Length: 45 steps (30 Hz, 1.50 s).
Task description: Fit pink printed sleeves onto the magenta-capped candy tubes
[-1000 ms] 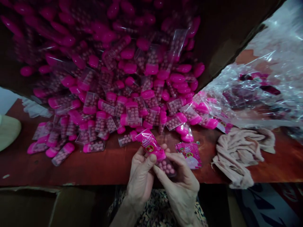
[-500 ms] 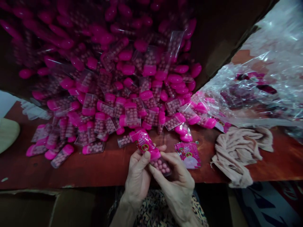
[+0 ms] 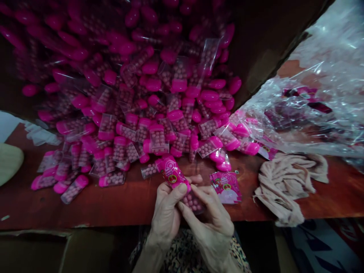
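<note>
Both hands meet at the table's near edge around one small clear bottle (image 3: pixel 193 202) filled with pink balls. A printed pink sleeve (image 3: pixel 173 170) lies over its cap end and sticks out toward the pile. My left hand (image 3: pixel 166 208) is closed on the sleeve, its thumb pressing on top. With thumb and fingers, my right hand (image 3: pixel 212 223) pinches the bottle's sides; part of the bottle is hidden behind the fingers. Just right of the hands, a flat printed pink sleeve (image 3: pixel 226 187) lies on the table. Another filled bottle (image 3: pixel 149 169) lies beyond my left hand.
A large heap of pink-capped bottles (image 3: pixel 156 136) spills from a dark box (image 3: pixel 261 49) onto the red-brown table (image 3: pixel 119 206). Crumpled clear plastic (image 3: pixel 321 113) covers the right side. A beige cloth (image 3: pixel 284 185) lies near the front edge.
My left thumb has slid up and right onto the sleeve's lower end. The sleeve now covers the pink cap that showed before. My right hand stays nearly in place.
</note>
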Each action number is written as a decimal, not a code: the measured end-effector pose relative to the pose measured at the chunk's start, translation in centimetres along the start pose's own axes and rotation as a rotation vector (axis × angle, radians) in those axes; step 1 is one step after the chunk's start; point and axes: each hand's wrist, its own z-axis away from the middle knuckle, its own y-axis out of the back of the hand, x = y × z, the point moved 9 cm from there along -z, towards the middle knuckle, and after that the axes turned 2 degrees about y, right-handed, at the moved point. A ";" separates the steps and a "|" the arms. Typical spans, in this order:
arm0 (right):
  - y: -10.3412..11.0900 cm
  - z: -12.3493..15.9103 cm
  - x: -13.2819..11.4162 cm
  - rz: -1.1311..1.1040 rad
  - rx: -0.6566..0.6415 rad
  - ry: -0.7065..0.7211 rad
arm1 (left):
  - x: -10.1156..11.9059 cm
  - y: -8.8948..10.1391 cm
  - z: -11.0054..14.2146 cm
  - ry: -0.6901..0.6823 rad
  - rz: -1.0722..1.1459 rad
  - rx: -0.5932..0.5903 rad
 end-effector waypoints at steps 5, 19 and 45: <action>0.3 0.5 0.5 -0.081 0.025 -0.076 | 0.5 -0.3 0.1 -0.045 -0.124 -0.111; 0.3 0.0 -0.2 0.040 -0.023 -0.011 | 0.1 0.0 0.4 -0.030 -0.002 -0.050; -2.4 1.1 1.0 -0.043 -0.376 -0.297 | 0.3 -0.4 0.7 0.011 -0.106 -0.060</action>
